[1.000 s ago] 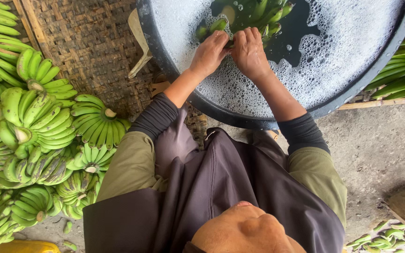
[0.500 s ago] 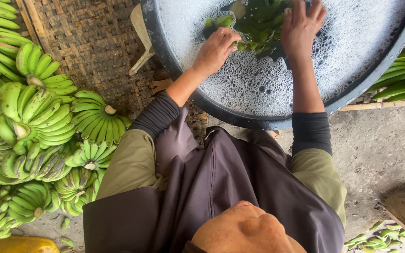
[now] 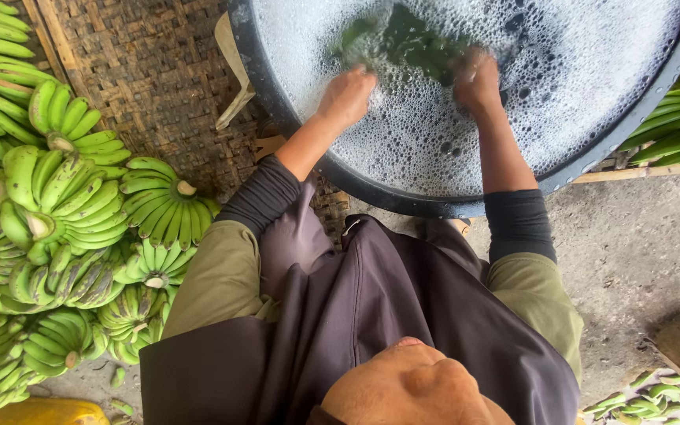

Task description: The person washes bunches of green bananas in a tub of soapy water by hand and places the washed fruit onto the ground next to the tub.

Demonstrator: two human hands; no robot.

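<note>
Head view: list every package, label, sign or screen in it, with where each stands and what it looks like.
None: no package, label, sign or screen shows.
What is there: the left hand and right hand on green bananas in a round dark tub of foamy water.
Green banana bunches heaped at the left on a woven mat.

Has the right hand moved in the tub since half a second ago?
Yes. The right hand has come back from the tub's far side toward the near rim, and it now sits in the foam beside the submerged bananas.
</note>
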